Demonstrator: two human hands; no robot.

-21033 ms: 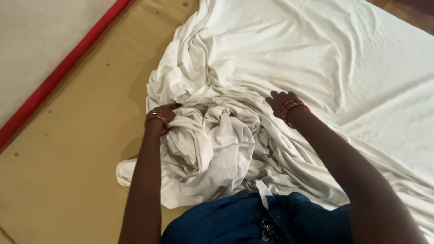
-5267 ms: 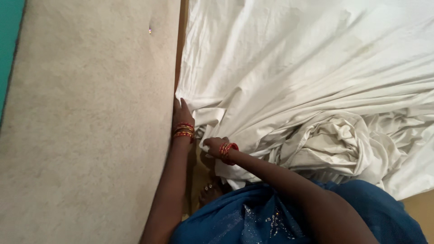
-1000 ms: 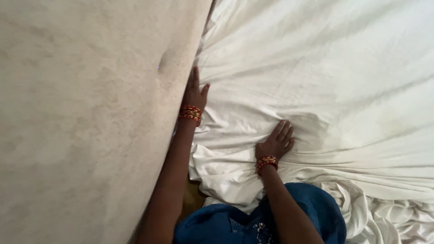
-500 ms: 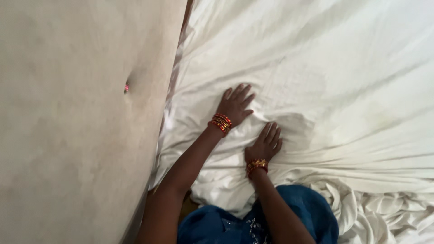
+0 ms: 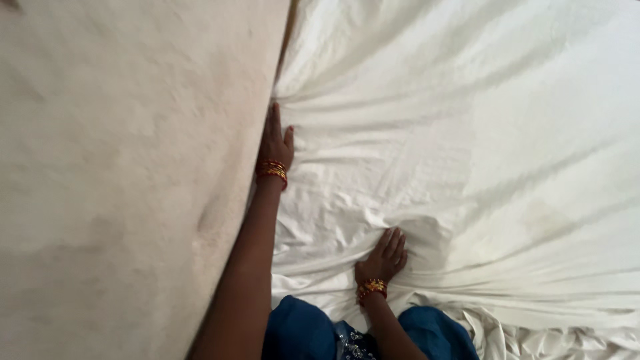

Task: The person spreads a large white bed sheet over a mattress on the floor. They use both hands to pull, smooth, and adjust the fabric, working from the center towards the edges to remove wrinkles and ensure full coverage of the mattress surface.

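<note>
A wrinkled white sheet (image 5: 467, 133) covers most of the right side of the view. My left hand (image 5: 275, 141), with red and gold bangles at the wrist, lies flat with fingers together along the sheet's left edge, pressed against the beige padded surface (image 5: 120, 173). My right hand (image 5: 383, 257), also with bangles, rests palm down on the sheet lower in the view, fingers spread over a bunch of folds. Neither hand grips anything that I can see.
The beige padded surface fills the left half of the view. My blue garment (image 5: 300, 333) shows at the bottom. Crumpled sheet folds (image 5: 553, 337) gather at the bottom right.
My left hand has moved left from the middle of the sheet back to its edge against the beige surface. My right hand sits lower in the view, still flat on the sheet.
</note>
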